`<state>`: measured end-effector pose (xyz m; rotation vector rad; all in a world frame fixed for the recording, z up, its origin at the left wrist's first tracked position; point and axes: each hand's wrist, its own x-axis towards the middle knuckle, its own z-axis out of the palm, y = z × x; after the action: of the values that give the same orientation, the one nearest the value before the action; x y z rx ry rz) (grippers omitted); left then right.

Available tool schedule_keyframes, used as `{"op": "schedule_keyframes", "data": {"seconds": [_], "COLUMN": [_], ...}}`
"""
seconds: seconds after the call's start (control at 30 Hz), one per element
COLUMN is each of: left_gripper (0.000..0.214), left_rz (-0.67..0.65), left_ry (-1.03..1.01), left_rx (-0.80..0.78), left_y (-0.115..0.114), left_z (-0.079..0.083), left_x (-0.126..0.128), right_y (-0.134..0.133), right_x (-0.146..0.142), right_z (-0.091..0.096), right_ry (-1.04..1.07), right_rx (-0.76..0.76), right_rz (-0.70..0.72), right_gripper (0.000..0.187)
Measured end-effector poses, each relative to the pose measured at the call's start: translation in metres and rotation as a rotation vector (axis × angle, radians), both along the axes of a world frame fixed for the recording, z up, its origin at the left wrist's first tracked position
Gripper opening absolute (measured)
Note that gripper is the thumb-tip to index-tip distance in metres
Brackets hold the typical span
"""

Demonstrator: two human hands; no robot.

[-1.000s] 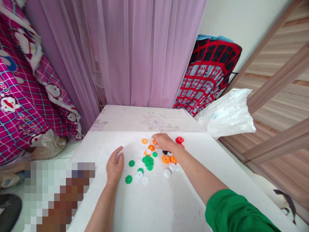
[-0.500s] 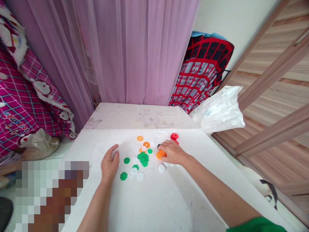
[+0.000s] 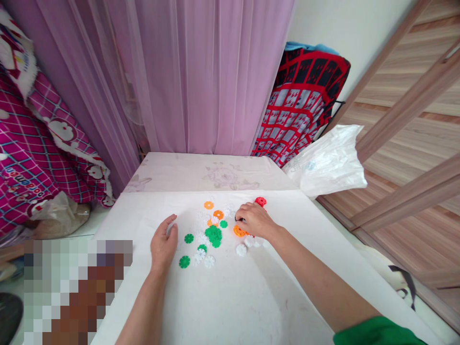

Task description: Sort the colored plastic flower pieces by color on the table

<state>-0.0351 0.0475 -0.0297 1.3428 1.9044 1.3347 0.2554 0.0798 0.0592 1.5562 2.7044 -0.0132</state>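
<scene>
Discs [image 3: 213, 235] on tabletop [image 3: 223, 302], towards far edge — my left hand [image 3: 163, 243] spread, right hand [image 3: 256, 220] curled, grip unclear — cloth [image 3: 38, 143] lettered "Doraemon".

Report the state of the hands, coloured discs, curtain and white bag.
Left hand: half curled, empty.
Right hand: curled at black piece, grip unclear.
Green discs: some clustered, some apart.
Orange discs: some overlapping, some apart.
White discs: scattered.
Red discs: partly hidden.
Curtain: hanging in folds.
White bag: crumpled.
</scene>
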Motion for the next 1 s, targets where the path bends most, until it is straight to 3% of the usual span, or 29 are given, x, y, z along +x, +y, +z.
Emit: {"op": "schedule_keyframes", "data": {"seconds": [0.27, 0.63, 0.8, 1.0], "left_gripper": [0.033, 0.03, 0.031, 0.032], "left_rz": [0.011, 0.0, -0.003, 0.003], "left_ry": [-0.009, -0.004, -0.002, -0.005], "left_rx": [-0.006, 0.027, 0.041, 0.025], "left_y": [-0.003, -0.003, -0.003, -0.002], "left_z": [0.002, 0.004, 0.003, 0.002], "left_x": [0.0, 0.002, 0.001, 0.001], "right_y": [0.035, 0.044, 0.047, 0.025], "right_x": [-0.046, -0.083, -0.072, -0.028], "right_z": [-0.009, -0.002, 0.004, 0.021], "right_ry": [-0.06, -0.261, -0.208, -0.037], "right_rx": [-0.047, -0.182, -0.178, -0.179], "right_rz": [0.062, -0.044, -0.072, -0.105], "right_gripper": [0.028, 0.034, 0.046, 0.056]}}
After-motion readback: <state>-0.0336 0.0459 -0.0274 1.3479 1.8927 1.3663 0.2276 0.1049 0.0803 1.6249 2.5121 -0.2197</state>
